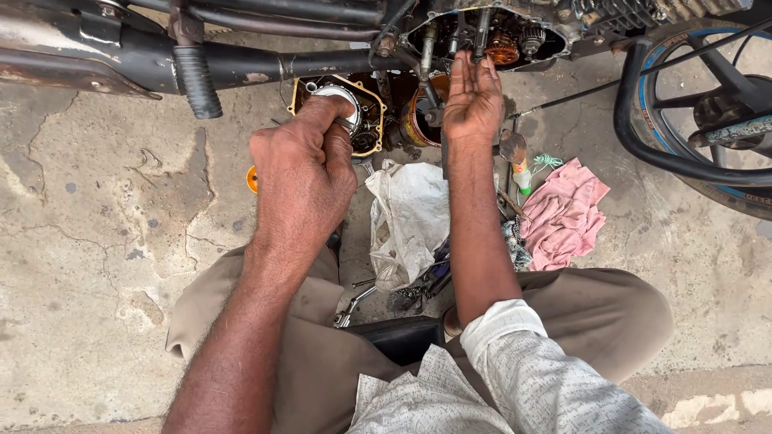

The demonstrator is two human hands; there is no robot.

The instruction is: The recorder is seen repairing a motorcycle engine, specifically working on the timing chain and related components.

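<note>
My left hand point(304, 173) is closed around a round silvery metal part point(342, 104), held up over an engine cover with a yellowish gasket point(371, 120) that lies on the concrete. My right hand point(473, 100) reaches forward, palm turned up and fingers apart, just below the open side of a motorcycle engine point(498, 36) where gears and shafts show. It holds nothing that I can see.
A black footpeg point(197, 80) and exhaust pipe point(72, 60) run across the top left. A rear wheel point(708, 104) stands at the right. A white plastic bag point(406, 221), pink rag point(563, 213), small bottle point(523, 177) and loose tools point(418, 293) lie between my knees.
</note>
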